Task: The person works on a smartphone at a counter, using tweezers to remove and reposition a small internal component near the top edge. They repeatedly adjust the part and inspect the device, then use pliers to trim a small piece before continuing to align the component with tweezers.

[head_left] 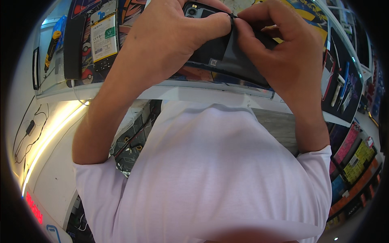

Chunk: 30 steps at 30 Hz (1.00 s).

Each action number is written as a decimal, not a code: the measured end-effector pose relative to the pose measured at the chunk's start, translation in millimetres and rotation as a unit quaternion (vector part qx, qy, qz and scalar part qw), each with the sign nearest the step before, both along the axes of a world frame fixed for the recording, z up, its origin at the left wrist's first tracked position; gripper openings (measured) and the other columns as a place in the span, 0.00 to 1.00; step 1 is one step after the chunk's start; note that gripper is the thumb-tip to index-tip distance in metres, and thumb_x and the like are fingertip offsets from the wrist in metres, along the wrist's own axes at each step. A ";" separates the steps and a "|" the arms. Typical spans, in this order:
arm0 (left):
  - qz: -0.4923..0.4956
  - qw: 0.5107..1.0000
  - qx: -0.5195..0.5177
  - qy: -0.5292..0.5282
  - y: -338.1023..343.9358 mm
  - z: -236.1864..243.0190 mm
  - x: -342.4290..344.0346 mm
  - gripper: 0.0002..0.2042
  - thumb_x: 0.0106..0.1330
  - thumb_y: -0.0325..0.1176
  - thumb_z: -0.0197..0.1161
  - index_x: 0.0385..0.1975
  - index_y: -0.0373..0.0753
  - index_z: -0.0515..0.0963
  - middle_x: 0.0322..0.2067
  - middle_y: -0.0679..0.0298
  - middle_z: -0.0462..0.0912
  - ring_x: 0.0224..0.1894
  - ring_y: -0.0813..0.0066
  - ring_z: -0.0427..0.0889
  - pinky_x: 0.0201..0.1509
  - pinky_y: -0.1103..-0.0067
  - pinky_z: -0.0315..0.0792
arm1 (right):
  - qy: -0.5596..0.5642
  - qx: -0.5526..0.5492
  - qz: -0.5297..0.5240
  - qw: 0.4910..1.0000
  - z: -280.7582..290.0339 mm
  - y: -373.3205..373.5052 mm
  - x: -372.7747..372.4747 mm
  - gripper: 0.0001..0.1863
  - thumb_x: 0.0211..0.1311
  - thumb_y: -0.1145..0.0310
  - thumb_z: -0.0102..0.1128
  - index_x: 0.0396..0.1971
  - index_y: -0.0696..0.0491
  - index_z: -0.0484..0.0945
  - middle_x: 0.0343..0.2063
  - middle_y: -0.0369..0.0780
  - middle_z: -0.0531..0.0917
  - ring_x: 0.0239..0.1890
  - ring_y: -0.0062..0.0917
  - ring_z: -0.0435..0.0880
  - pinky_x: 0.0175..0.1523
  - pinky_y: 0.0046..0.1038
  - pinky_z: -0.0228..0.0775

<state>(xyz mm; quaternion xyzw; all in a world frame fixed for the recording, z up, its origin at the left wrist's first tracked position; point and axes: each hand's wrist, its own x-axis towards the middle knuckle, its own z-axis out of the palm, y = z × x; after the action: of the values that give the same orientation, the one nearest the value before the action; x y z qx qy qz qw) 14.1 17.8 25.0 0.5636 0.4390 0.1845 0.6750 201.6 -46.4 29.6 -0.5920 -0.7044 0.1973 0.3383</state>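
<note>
A dark phone back panel (212, 50) with a camera cutout and a small square label lies across the top middle. My left hand (174, 38) is closed over its upper part, the thumb bent across it beside the camera area. Opposite that thumb, my right hand (285, 54) pinches a narrow black edge (233, 19) of the panel between thumb and forefinger. Part of the panel is hidden under both hands; whether that edge is a separate strip I cannot tell.
An opened phone with battery (103, 40), a black slab (74, 40) and a yellow-black screwdriver (52, 50) lie left. Slim tools (340, 85) and a red-edged phone (327, 75) lie right, on the glass-topped counter (186, 90). Cables and a light strip (52, 135) run lower left.
</note>
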 end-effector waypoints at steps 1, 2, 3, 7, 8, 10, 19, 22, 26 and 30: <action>0.008 1.000 0.012 -0.001 -2.6 -4.4 0.0 0.13 0.68 0.35 0.67 0.43 0.31 0.80 0.37 0.63 0.83 0.38 0.84 0.80 0.43 0.84 0.76 | 0.002 0.003 0.005 1.000 -5.3 1.3 2.9 0.07 0.56 0.77 0.70 0.29 0.58 0.79 0.24 0.44 0.81 0.26 0.33 0.83 0.32 0.30 0.73; 0.015 0.999 0.042 0.019 -5.7 -2.7 2.2 0.13 0.68 0.35 0.67 0.43 0.31 0.80 0.37 0.63 0.83 0.38 0.83 0.80 0.43 0.84 0.76 | -0.001 0.009 0.011 1.000 -5.7 1.3 3.1 0.07 0.56 0.77 0.70 0.29 0.58 0.79 0.24 0.44 0.80 0.26 0.35 0.83 0.31 0.31 0.73; 0.021 0.996 0.070 0.041 -8.4 -1.6 4.4 0.13 0.68 0.35 0.68 0.43 0.31 0.81 0.37 0.63 0.83 0.38 0.83 0.80 0.44 0.83 0.76 | -0.005 0.013 0.016 1.000 -6.6 1.8 3.4 0.07 0.56 0.77 0.70 0.29 0.58 0.78 0.24 0.44 0.80 0.26 0.36 0.83 0.31 0.31 0.72; 0.024 0.976 0.179 0.124 -20.2 11.6 13.2 0.14 0.67 0.36 0.68 0.42 0.31 0.81 0.38 0.62 0.83 0.40 0.81 0.79 0.47 0.82 0.75 | -0.041 0.069 0.028 0.996 -10.3 -0.2 2.0 0.08 0.56 0.76 0.70 0.30 0.57 0.77 0.25 0.45 0.79 0.27 0.39 0.82 0.31 0.34 0.72; 0.024 0.976 0.178 0.123 -20.4 12.1 13.1 0.14 0.67 0.36 0.68 0.42 0.31 0.81 0.38 0.62 0.83 0.41 0.81 0.79 0.47 0.82 0.74 | -0.047 0.075 0.028 0.996 -12.5 -0.8 2.5 0.08 0.57 0.76 0.70 0.30 0.57 0.77 0.25 0.45 0.79 0.27 0.40 0.82 0.31 0.34 0.72; 0.030 0.979 0.164 0.119 -21.4 13.1 12.9 0.14 0.67 0.36 0.68 0.42 0.31 0.81 0.38 0.62 0.83 0.41 0.81 0.79 0.48 0.82 0.74 | -0.055 0.073 0.031 0.995 -16.0 -1.5 4.2 0.08 0.57 0.76 0.70 0.31 0.57 0.77 0.25 0.45 0.79 0.27 0.40 0.82 0.31 0.35 0.73; 0.032 0.998 0.048 0.033 -9.7 -9.3 1.5 0.13 0.69 0.35 0.67 0.44 0.31 0.80 0.39 0.62 0.82 0.41 0.82 0.78 0.47 0.83 0.74 | -0.097 0.134 0.059 0.984 -13.5 -0.8 2.2 0.07 0.58 0.75 0.70 0.31 0.56 0.78 0.25 0.44 0.80 0.26 0.41 0.83 0.31 0.37 0.75; 0.033 0.998 0.044 0.023 -11.8 -4.9 1.0 0.13 0.69 0.35 0.66 0.44 0.31 0.80 0.40 0.62 0.82 0.42 0.81 0.78 0.49 0.83 0.74 | -0.119 0.130 0.066 0.982 -13.2 -0.4 3.3 0.08 0.58 0.74 0.70 0.32 0.55 0.78 0.25 0.44 0.80 0.26 0.41 0.84 0.31 0.36 0.75; 0.000 0.991 0.128 0.026 -13.7 -1.0 -1.4 0.12 0.71 0.34 0.64 0.44 0.31 0.79 0.42 0.60 0.82 0.44 0.79 0.78 0.52 0.82 0.73 | -0.117 0.132 0.083 0.981 -12.0 0.4 5.4 0.08 0.59 0.74 0.70 0.33 0.55 0.78 0.25 0.44 0.80 0.26 0.40 0.84 0.30 0.36 0.75; 0.007 0.998 0.059 0.022 -10.4 8.7 -0.7 0.12 0.72 0.34 0.63 0.46 0.30 0.79 0.45 0.58 0.81 0.47 0.77 0.78 0.55 0.80 0.73 | -0.121 0.127 0.100 0.979 -9.4 2.1 6.4 0.08 0.59 0.74 0.70 0.34 0.56 0.78 0.24 0.44 0.80 0.25 0.39 0.84 0.30 0.35 0.75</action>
<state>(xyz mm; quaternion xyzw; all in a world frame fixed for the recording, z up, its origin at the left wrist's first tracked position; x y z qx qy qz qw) 13.5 7.5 33.7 0.6030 0.4460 0.2025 0.6296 208.0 -44.3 20.3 -0.4902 -0.8149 0.0658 0.3020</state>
